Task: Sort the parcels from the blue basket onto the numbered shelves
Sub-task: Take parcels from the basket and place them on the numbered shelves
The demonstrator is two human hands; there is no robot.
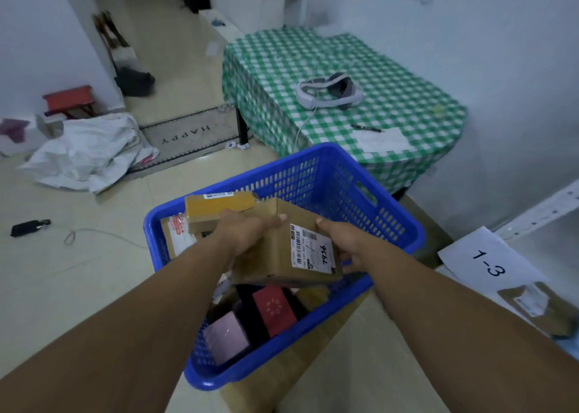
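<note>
Parcel: a brown cardboard box (275, 256) is seen, with a white shipping label (313, 248) stuck on the face turned to the camera; barcodes and a handwritten number are printed and penned on it.
Parcel position: it is held tilted above the middle of the blue basket (294, 174), between both grips.
Left grip (244, 231): it is closed round the box's upper left edge, with the thumb laid across the top.
Right grip (347, 245): it is closed on the box's right side, just beside the label, with the thumb set on the upper edge and the fingers curled underneath.
Basket contents: a second cardboard box (216, 207) is seen behind the left grip; a red box (274, 311) and a pink box (225, 339) lie below the held parcel.
Shelf: a paper sheet marked "1-3" (488, 267) is fixed at the right, with a brown packet (539, 306) lying just beside it.
Bench (391, 77): it is covered with a green checked cloth and stands behind the basket; a white headset (329, 94) is laid on it.
</note>
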